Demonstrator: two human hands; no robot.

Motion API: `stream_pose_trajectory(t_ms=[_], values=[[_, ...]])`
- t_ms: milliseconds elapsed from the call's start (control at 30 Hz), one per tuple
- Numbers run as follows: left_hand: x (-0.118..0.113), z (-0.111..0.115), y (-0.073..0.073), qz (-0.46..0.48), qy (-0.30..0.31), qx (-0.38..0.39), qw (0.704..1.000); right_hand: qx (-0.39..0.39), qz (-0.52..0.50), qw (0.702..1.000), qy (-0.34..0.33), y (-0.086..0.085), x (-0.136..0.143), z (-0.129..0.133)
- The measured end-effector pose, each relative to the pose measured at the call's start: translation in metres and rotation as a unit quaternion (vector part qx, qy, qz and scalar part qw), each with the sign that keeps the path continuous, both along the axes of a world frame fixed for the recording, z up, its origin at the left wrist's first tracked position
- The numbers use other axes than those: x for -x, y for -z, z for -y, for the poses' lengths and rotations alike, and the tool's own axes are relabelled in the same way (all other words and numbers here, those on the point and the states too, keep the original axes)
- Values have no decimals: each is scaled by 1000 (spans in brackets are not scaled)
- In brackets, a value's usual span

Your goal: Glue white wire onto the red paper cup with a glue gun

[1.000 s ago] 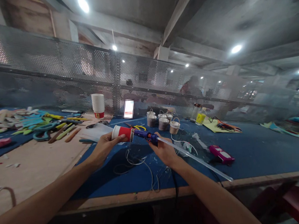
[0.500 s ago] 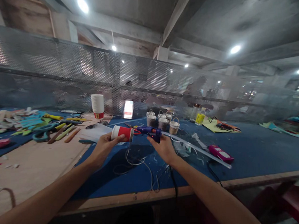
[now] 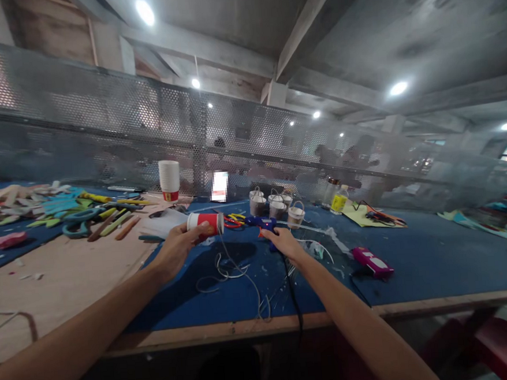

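Observation:
A red and white paper cup (image 3: 208, 223) lies sideways in my left hand (image 3: 177, 247), its rim end toward the right. Grey cord (image 3: 236, 260) hangs from the cup's right end and loops over the blue table. My right hand (image 3: 285, 243) is closed around a blue glue gun (image 3: 260, 223), whose nozzle points left toward the cup with a gap between them. A black cable (image 3: 292, 294) runs down from the gun. Pliers with red and yellow handles (image 3: 235, 219) lie behind the cup and nozzle.
Small handled cups (image 3: 295, 213) stand behind the gun. A stack of paper cups (image 3: 170, 178) and a lit phone (image 3: 219, 186) stand at the back. Scissors (image 3: 80, 221) and felt pieces lie left; a magenta device (image 3: 372, 261) and a yellow-labelled bottle (image 3: 339, 199) are right.
The glue gun has turned and moved slightly away from the cup. The long clear stick behind it no longer sticks out to the right as before. The cup has levelled, with cord hanging from its end.

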State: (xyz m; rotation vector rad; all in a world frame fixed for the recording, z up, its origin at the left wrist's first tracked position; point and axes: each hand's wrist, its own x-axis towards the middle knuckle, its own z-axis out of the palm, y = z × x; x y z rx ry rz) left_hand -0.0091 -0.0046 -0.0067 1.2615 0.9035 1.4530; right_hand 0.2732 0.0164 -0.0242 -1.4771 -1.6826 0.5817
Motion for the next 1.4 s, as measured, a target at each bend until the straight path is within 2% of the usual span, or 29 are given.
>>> stream_pose_trajectory(t_ms=[300, 567, 667, 733, 800, 867, 900, 1000, 1033, 1100, 1200, 1300, 1400], values=[[-1, 3, -2, 12, 3, -9, 1000, -10, 165, 984, 69, 1, -7, 0], [0, 3, 0, 19, 3, -8, 1000, -11, 221, 967, 123, 6, -6, 2], [0, 4, -1, 16, -1, -9, 1000, -59, 243, 959, 131, 4, -4, 5], [-1, 5, -3, 15, -3, -13, 1000, -115, 228, 960, 114, 0, 3, 8], [-1, 6, -4, 15, 0, -15, 1000, -138, 154, 977, 56, -7, 17, 10], [-2, 6, -5, 18, 6, -11, 1000, -85, 32, 994, -56, -13, 37, 14], [-2, 6, -5, 22, 8, -8, 1000, -39, -26, 993, -110, -16, 49, 17], [-1, 6, -4, 31, 7, -4, 999, 83, -121, 962, -230, -20, 81, 25], [-1, 6, -3, 29, 4, -5, 1000, 100, -138, 955, -243, -20, 88, 27], [-2, 6, -3, 17, -3, -10, 1000, 83, -136, 961, -226, -19, 96, 29], [-2, 7, -2, -13, -6, -20, 1000, -14, -96, 980, -171, -17, 94, 30], [-3, 7, -1, -41, -6, -27, 999, -97, -52, 984, -143, -18, 86, 31], [-4, 7, 1, -56, 2, -25, 998, -146, 3, 981, -131, -23, 81, 35]])
